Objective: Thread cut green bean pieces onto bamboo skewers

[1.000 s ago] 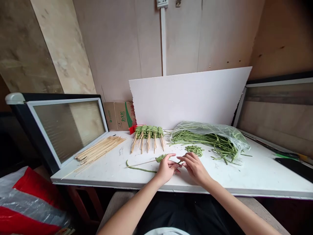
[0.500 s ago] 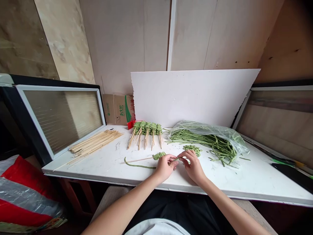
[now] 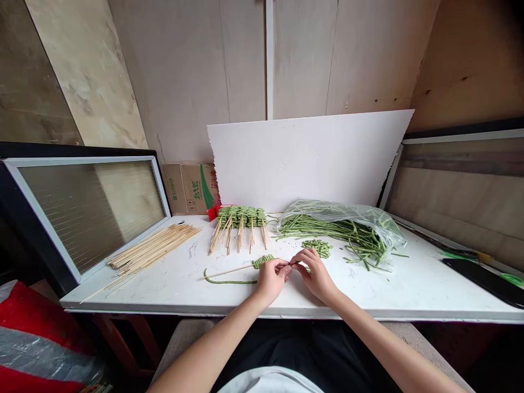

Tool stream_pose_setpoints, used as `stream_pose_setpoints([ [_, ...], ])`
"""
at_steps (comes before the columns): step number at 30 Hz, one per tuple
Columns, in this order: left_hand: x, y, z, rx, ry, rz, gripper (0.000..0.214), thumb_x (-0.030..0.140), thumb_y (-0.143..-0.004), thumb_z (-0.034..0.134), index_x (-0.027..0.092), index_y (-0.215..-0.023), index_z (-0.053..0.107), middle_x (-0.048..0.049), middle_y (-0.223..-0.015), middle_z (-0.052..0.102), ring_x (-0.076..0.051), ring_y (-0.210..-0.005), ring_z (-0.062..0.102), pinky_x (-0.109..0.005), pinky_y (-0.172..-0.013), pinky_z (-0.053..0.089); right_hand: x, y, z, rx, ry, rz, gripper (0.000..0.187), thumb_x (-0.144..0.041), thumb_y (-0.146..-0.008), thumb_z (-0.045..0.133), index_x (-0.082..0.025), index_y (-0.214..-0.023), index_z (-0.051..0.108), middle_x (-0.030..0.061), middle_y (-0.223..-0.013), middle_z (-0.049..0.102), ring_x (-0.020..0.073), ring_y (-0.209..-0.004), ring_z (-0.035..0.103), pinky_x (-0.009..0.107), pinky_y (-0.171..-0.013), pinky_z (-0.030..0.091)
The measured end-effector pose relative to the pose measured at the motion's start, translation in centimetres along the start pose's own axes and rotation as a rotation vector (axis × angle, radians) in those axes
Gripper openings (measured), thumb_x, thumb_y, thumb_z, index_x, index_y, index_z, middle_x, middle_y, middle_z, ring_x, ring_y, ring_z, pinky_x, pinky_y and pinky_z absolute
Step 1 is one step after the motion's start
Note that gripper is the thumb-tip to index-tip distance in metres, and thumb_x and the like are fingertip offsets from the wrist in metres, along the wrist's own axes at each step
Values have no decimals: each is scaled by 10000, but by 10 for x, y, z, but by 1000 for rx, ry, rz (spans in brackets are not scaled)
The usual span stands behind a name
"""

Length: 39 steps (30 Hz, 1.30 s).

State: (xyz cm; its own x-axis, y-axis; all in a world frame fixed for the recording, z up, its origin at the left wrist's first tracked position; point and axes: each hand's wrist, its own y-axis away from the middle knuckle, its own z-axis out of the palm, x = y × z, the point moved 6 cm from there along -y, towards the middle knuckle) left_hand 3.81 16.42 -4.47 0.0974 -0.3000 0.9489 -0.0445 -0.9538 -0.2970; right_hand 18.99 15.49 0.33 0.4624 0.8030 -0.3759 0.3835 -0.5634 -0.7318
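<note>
My left hand (image 3: 272, 277) pinches a bamboo skewer (image 3: 229, 270) that carries a folded stack of green bean (image 3: 262, 261). A long loose bean (image 3: 227, 281) trails off to the left on the white table (image 3: 409, 289). My right hand (image 3: 313, 273) meets the left at the skewer's tip, fingers pinched on a bean piece. Just beyond my hands lies a small heap of cut bean pieces (image 3: 317, 246).
Finished bean skewers (image 3: 241, 221) lie at the back centre, bare skewers (image 3: 151, 251) at the left, a plastic bag of long beans (image 3: 347, 226) at the right. A white board (image 3: 307, 158) leans on the wall, beside a cardboard box (image 3: 190, 188). A dark flat object (image 3: 483, 278) lies far right.
My hands have drawn closer together at the skewer's tip. The view has shifted slightly; the things on the table have stayed in place.
</note>
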Motion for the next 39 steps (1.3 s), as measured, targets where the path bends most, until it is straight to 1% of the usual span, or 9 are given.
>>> stream_pose_setpoints([
  [5,9,3,0,-9,-73,50,86,204,-847,721,139,-821,770,-65,-710,745,-162,-603,665,-283,-609,548,2,1,2,-39,-65,28,257,-27,-917,495,-241,-888,633,67,-905,664,273,-946,516,423,-851,438],
  [8,7,3,2,-50,-39,24,83,154,-825,700,141,-761,752,-55,-691,740,-151,-585,649,-277,-604,541,4,1,3,-90,-141,57,288,-6,-869,486,-242,-846,648,49,-846,666,264,-935,529,407,-860,428],
  [15,4,3,5,-156,25,11,167,224,-831,693,137,-702,753,-44,-629,710,-141,-547,623,-288,-597,554,11,2,4,-137,-363,156,169,-225,-952,611,-232,-804,692,37,-812,675,237,-895,590,377,-861,433],
  [21,13,6,9,-206,44,80,198,280,-829,724,120,-726,777,-78,-658,738,-162,-598,675,-294,-629,579,23,5,9,-144,-609,287,272,-460,-932,687,-217,-813,703,39,-827,680,208,-768,622,347,-752,483],
  [24,13,7,10,-204,45,58,249,354,-843,756,109,-825,799,-93,-711,755,-150,-595,672,-278,-613,563,37,5,-4,20,-439,368,311,-523,-914,706,-221,-863,758,75,-912,720,246,-846,644,367,-754,490],
  [27,13,7,9,-202,49,44,331,429,-853,771,107,-918,801,-107,-779,768,-141,-603,668,-263,-596,544,48,4,-24,112,-116,337,332,-541,-945,663,-243,-901,802,102,-944,724,301,-944,624,434,-831,483],
  [32,14,8,9,-196,55,38,368,464,-837,793,106,-923,789,-106,-790,760,-130,-604,652,-258,-589,545,71,5,-39,-17,257,281,339,-505,-965,627,-249,-874,829,124,-886,714,345,-938,583,480,-832,475],
  [36,17,9,10,-198,37,32,364,461,-834,797,108,-919,791,-99,-780,755,-122,-595,645,-247,-576,542,80,9,-37,-167,287,233,358,-501,-977,604,-253,-841,823,120,-845,717,334,-928,588,466,-849,485],
  [39,17,9,10,-201,20,30,368,466,-832,799,108,-914,790,-99,-776,756,-123,-593,646,-246,-572,546,76,9,-36,-203,259,177,417,-524,-1009,539,-247,-863,814,119,-858,721,313,-915,597,454,-879,485],
])
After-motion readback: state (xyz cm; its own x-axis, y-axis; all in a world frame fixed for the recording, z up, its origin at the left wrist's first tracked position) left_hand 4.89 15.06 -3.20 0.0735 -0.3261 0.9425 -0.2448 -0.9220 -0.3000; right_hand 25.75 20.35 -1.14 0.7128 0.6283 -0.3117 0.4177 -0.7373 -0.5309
